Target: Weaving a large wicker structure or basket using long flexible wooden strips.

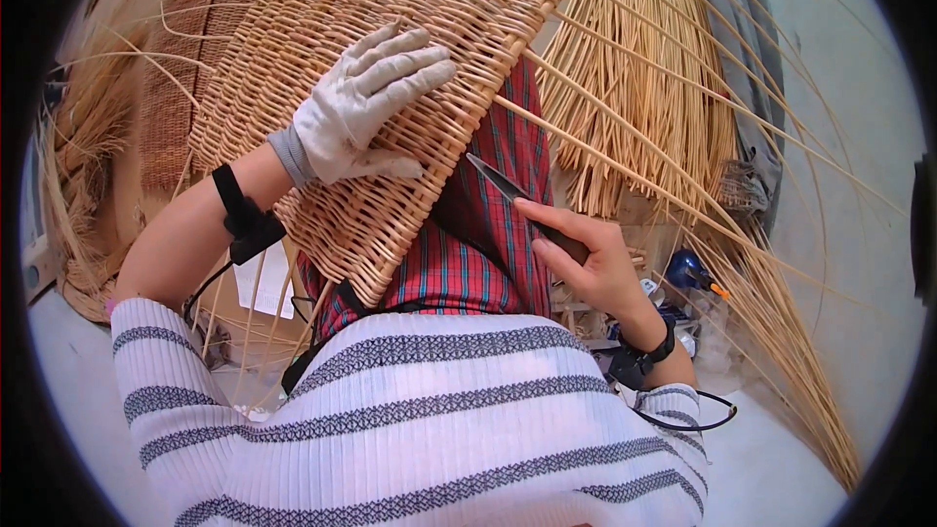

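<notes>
A large panel of woven wicker lies slanted across my lap, one corner pointing toward my waist. My left hand, in a pale work glove with a grey cuff, rests flat on the weave with fingers stretched out and thumb apart. To the right of the panel's edge, my bare right hand grips a knife by its dark handle. Its grey pointed blade aims up and left, its tip close to the edge but seemingly apart from it. Long unwoven canes stick out of the panel's right side.
A thick bundle of peeled canes stands beyond my right knee. Longer loose canes lie at the right. A dark blue round object sits among small items there. Brown woven matting and dry fibres are at the left.
</notes>
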Demonstrator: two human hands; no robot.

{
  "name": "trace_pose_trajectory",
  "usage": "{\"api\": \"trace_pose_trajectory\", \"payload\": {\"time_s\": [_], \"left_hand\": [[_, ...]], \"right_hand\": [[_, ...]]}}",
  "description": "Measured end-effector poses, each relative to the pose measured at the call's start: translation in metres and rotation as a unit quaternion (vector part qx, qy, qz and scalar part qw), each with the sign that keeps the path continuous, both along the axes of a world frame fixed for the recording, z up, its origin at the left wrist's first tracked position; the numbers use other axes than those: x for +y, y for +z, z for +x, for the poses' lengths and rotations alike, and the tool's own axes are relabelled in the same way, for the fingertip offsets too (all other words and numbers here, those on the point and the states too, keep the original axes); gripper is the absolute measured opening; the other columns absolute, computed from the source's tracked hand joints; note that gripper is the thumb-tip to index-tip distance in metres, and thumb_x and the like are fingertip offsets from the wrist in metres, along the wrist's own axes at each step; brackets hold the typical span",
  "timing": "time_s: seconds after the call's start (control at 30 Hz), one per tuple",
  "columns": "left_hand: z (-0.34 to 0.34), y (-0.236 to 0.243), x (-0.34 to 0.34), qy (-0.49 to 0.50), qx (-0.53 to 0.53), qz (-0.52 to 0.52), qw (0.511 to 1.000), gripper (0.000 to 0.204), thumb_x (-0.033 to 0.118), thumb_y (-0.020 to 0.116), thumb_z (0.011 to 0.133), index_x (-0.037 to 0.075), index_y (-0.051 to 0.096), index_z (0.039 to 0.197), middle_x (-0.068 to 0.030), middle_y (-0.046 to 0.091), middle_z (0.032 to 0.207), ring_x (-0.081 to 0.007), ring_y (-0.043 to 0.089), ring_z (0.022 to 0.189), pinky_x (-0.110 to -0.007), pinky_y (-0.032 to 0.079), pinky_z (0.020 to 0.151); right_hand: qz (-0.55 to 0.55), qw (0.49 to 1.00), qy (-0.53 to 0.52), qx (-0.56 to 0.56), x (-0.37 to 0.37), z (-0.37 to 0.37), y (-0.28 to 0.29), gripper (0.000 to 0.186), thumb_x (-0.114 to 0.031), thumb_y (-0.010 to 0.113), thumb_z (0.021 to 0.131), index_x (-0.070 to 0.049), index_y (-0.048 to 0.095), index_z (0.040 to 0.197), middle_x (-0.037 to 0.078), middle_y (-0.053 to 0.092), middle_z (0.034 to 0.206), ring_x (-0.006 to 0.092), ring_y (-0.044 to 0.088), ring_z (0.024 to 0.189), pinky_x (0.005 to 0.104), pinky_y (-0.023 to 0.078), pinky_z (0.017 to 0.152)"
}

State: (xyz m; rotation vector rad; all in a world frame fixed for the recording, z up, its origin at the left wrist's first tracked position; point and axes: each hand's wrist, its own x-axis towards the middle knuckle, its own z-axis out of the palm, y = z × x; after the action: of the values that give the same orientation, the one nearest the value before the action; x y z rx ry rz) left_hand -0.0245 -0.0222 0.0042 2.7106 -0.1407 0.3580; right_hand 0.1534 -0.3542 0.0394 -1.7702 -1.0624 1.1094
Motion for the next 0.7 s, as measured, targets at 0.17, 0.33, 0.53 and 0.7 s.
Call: {"api": "trace_pose_trajectory", "payload": {"time_s": [0.17,0.33,0.53,0.7], "left_hand": [[-0.001,-0.001,0.0,0.001,0.001,0.01,1.0,0.106,0.07,0.08,0.078,0.016,0.048,0.163,-0.0112,0.051,0.164,-0.0338,0.04,0.157,-0.054,0.026,0.134],[-0.001,-0.003,0.0,0.004,0.002,0.005,1.0,0.105,0.07,0.08,0.078,0.018,0.048,0.163,-0.0102,0.051,0.164,-0.034,0.041,0.157,-0.055,0.027,0.133],[-0.001,-0.001,0.0,0.001,0.001,-0.006,1.0,0.099,0.066,0.08,0.082,0.017,0.05,0.162,-0.0108,0.052,0.163,-0.036,0.043,0.155,-0.056,0.028,0.132],[0.0,0.004,0.0,0.003,0.004,-0.015,1.0,0.092,0.057,0.082,0.085,0.014,0.052,0.16,-0.013,0.054,0.16,-0.0375,0.045,0.153,-0.059,0.031,0.129]], "right_hand": [[-0.006,1.0,0.013,0.02,0.0,0.002,-0.004,0.047,-0.009,0.072,0.097,-0.013,0.072,0.144,0.009,0.08,0.107,0.008,0.065,0.076,0.0262,0.053,0.071],[-0.044,0.998,0.035,0.039,0.004,0.005,0.003,0.048,-0.002,0.068,0.098,-0.002,0.067,0.146,0.013,0.076,0.135,0.0116,0.07,0.112,0.028,0.054,0.097],[-0.041,0.998,0.034,0.041,0.007,0.004,0.001,0.048,-0.004,0.07,0.098,-0.003,0.067,0.146,0.012,0.077,0.133,0.0108,0.07,0.11,0.0272,0.054,0.096],[0.063,0.998,0.019,0.024,0.011,0.005,0.009,0.048,-0.012,0.072,0.099,-0.015,0.069,0.147,0.012,0.079,0.127,0.0188,0.074,0.095,0.0304,0.058,0.088]]}}
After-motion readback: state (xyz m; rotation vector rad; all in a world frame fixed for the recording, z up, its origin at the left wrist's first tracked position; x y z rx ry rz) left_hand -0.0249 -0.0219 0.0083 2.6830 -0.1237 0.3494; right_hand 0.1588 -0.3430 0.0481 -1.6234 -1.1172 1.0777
